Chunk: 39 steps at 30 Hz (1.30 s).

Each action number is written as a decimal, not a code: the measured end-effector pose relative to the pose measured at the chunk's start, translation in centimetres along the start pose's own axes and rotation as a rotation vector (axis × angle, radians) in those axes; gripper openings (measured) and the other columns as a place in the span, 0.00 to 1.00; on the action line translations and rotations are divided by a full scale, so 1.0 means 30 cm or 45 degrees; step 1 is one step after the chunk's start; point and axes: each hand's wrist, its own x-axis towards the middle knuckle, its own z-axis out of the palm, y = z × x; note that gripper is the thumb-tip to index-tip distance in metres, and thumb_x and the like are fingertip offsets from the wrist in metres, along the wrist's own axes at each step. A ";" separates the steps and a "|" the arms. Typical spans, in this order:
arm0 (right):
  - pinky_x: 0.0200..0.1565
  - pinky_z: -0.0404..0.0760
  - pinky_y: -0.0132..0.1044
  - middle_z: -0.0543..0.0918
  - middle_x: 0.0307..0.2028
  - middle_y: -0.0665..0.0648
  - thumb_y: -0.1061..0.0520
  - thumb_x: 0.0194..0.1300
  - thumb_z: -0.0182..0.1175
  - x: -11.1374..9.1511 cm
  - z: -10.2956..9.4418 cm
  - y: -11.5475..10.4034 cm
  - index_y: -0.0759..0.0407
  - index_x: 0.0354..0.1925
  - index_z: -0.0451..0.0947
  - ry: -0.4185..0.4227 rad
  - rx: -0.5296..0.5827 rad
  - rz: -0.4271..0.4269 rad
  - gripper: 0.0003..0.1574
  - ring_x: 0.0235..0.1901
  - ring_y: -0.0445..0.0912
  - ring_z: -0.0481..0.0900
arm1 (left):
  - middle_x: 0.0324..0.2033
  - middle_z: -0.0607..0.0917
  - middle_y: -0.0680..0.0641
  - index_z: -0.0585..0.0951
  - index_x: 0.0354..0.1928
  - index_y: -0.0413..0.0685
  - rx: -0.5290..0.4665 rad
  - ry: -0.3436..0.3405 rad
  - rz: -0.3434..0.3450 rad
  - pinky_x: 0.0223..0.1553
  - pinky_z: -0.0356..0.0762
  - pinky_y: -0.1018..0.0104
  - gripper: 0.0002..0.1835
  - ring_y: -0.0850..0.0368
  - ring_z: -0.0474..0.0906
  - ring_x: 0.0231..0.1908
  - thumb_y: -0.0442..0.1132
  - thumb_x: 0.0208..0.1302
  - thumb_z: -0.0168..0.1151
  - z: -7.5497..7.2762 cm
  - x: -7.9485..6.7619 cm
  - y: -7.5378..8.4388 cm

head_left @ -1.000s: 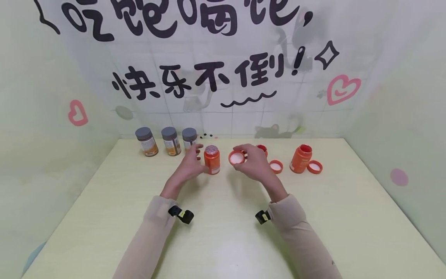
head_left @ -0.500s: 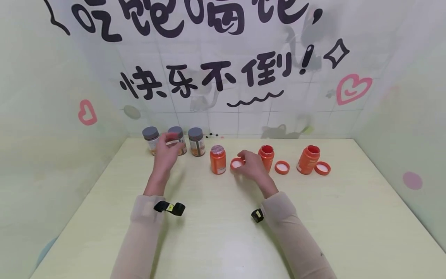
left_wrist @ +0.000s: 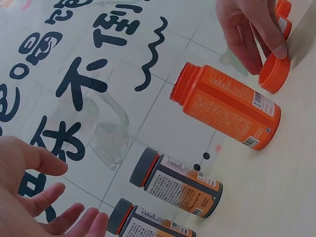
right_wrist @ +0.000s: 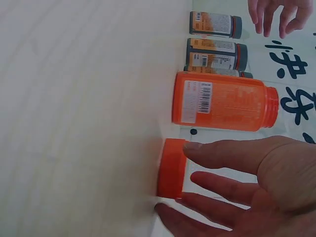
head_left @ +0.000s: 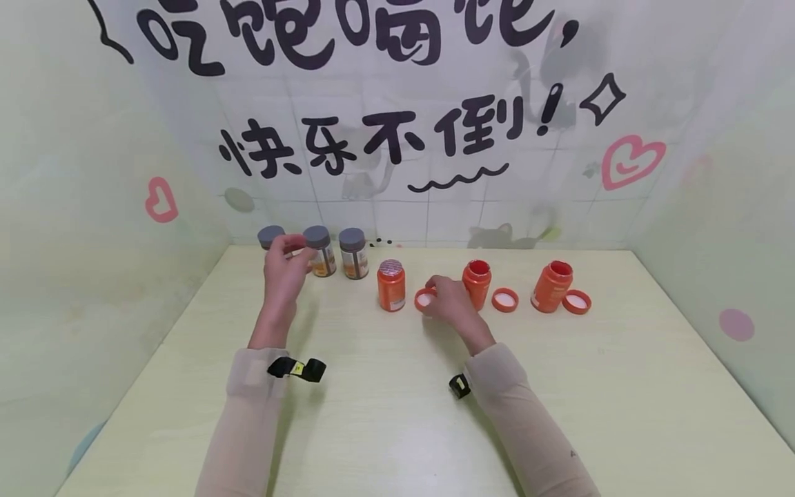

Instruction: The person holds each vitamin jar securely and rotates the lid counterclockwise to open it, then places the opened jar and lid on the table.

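Note:
My right hand [head_left: 452, 301] is low at the table, thumb and fingers at opposite edges of an orange screw lid [right_wrist: 172, 168]. This lid lies with its white inside up. Left of it stands an orange bottle [head_left: 391, 288] with foil sealing its mouth. My left hand [head_left: 286, 270] is raised with fingers apart and holds nothing. In the head view it overlaps the leftmost grey-capped jar [head_left: 271, 236], hiding most of it. Beside that are a middle grey-capped jar [head_left: 320, 252] and a right one [head_left: 354, 254], both upright.
An opened orange bottle [head_left: 477, 279] stands behind my right hand, its lid [head_left: 505, 299] beside it. Farther right is another opened orange bottle [head_left: 552, 286] with a lid [head_left: 577, 301] against its base. A lettered wall sheet [head_left: 397, 207] backs the table [head_left: 385, 414].
My left hand has moved left from the foil-sealed bottle toward the grey-capped jars. My right hand has lowered the orange lid to the table beside that bottle. The head view has shifted slightly.

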 end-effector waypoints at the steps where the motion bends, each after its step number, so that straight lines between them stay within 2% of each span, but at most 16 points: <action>1: 0.51 0.83 0.45 0.82 0.54 0.58 0.54 0.58 0.71 -0.006 -0.009 -0.003 0.57 0.60 0.75 -0.006 -0.013 -0.009 0.33 0.48 0.52 0.78 | 0.61 0.71 0.45 0.69 0.64 0.45 0.006 0.001 0.008 0.61 0.76 0.56 0.23 0.53 0.73 0.56 0.41 0.69 0.55 0.003 -0.003 0.007; 4: 0.48 0.83 0.45 0.83 0.53 0.57 0.52 0.59 0.70 -0.035 -0.045 -0.016 0.55 0.58 0.77 -0.031 -0.045 -0.058 0.29 0.47 0.51 0.79 | 0.59 0.73 0.46 0.70 0.63 0.46 0.008 0.015 0.046 0.58 0.77 0.57 0.22 0.55 0.74 0.52 0.42 0.70 0.56 0.008 -0.013 0.028; 9: 0.50 0.83 0.47 0.83 0.55 0.56 0.49 0.60 0.70 -0.121 -0.113 -0.010 0.52 0.55 0.80 -0.106 0.017 -0.200 0.25 0.56 0.54 0.79 | 0.51 0.75 0.52 0.73 0.59 0.48 -0.047 0.099 0.112 0.52 0.80 0.64 0.19 0.60 0.76 0.46 0.42 0.70 0.58 0.001 -0.023 0.036; 14: 0.53 0.83 0.47 0.84 0.52 0.52 0.49 0.62 0.68 -0.239 -0.191 0.062 0.49 0.52 0.81 -0.175 0.161 -0.320 0.19 0.57 0.52 0.81 | 0.49 0.76 0.54 0.72 0.59 0.49 -0.093 0.148 0.173 0.47 0.79 0.69 0.19 0.62 0.76 0.45 0.40 0.68 0.59 -0.020 -0.014 0.005; 18: 0.53 0.84 0.43 0.84 0.49 0.50 0.51 0.64 0.66 -0.313 -0.244 0.136 0.48 0.50 0.81 -0.160 0.202 -0.400 0.15 0.54 0.48 0.82 | 0.54 0.75 0.51 0.70 0.61 0.49 -0.024 0.157 0.194 0.45 0.78 0.75 0.22 0.62 0.75 0.50 0.40 0.67 0.61 -0.043 0.012 -0.037; 21: 0.51 0.84 0.41 0.84 0.48 0.49 0.51 0.64 0.66 -0.348 -0.273 0.183 0.47 0.49 0.81 -0.114 0.186 -0.459 0.14 0.51 0.46 0.84 | 0.59 0.74 0.47 0.68 0.63 0.48 0.055 0.219 0.203 0.49 0.76 0.71 0.25 0.56 0.74 0.56 0.40 0.65 0.62 -0.066 0.056 -0.071; 24: 0.51 0.84 0.40 0.84 0.47 0.48 0.51 0.65 0.66 -0.370 -0.298 0.216 0.46 0.49 0.80 -0.074 0.161 -0.494 0.14 0.49 0.45 0.84 | 0.69 0.64 0.43 0.59 0.70 0.51 0.195 0.250 0.146 0.62 0.70 0.58 0.36 0.49 0.65 0.66 0.46 0.63 0.63 -0.098 0.112 -0.100; 27: 0.50 0.84 0.40 0.85 0.47 0.48 0.51 0.65 0.66 -0.385 -0.325 0.235 0.47 0.49 0.81 -0.028 0.147 -0.523 0.14 0.48 0.44 0.85 | 0.75 0.49 0.42 0.45 0.75 0.57 0.329 0.223 0.078 0.71 0.59 0.48 0.48 0.45 0.53 0.73 0.54 0.62 0.63 -0.126 0.168 -0.138; 29: 0.50 0.84 0.39 0.85 0.47 0.49 0.52 0.65 0.66 -0.393 -0.343 0.243 0.47 0.49 0.81 0.002 0.146 -0.535 0.14 0.47 0.44 0.86 | 0.76 0.44 0.43 0.39 0.76 0.58 0.370 0.193 0.057 0.74 0.54 0.46 0.52 0.44 0.48 0.75 0.56 0.61 0.63 -0.138 0.203 -0.170; 33: 0.50 0.84 0.39 0.86 0.47 0.49 0.53 0.65 0.66 -0.404 -0.373 0.249 0.48 0.50 0.81 0.038 0.161 -0.532 0.15 0.46 0.44 0.86 | 0.78 0.48 0.42 0.41 0.77 0.52 0.355 0.148 0.062 0.75 0.54 0.46 0.52 0.43 0.49 0.76 0.51 0.62 0.63 -0.155 0.267 -0.236; 39: 0.50 0.83 0.39 0.86 0.48 0.49 0.52 0.65 0.66 -0.405 -0.389 0.253 0.49 0.50 0.81 0.033 0.159 -0.494 0.15 0.49 0.46 0.85 | 0.76 0.54 0.36 0.43 0.78 0.47 0.391 -0.010 -0.004 0.73 0.56 0.42 0.52 0.37 0.54 0.75 0.53 0.64 0.64 -0.183 0.343 -0.286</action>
